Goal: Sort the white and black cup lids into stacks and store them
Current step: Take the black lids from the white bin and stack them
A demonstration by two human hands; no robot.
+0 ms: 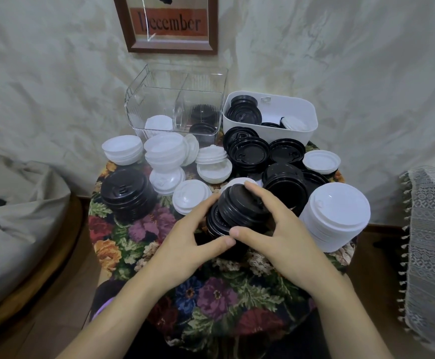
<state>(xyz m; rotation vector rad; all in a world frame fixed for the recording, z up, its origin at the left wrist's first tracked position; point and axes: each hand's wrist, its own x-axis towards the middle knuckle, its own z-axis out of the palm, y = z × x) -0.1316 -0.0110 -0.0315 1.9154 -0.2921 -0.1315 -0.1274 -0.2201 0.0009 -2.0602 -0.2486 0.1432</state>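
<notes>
The round table's flowered cloth (211,301) carried everything. On the wall behind, a brown frame (168,23) read "December" in black on an orange band. At the back sat a clear divided bin (138,104): white lids in its left compartment, black lids in its right. Just beside it on the right, a white tub (263,132) held several black lids and a white one at its right end.

A tall white stack (335,216) stood at the right edge and a black stack (128,195) at the left. Loose white lids (164,151) lay in front of the bin, loose black lids (250,154) in front of the tub.

At the centre, left hand (185,244) and right hand (281,237) both curled round a short black lid stack (239,208), its upper lids tilted.
</notes>
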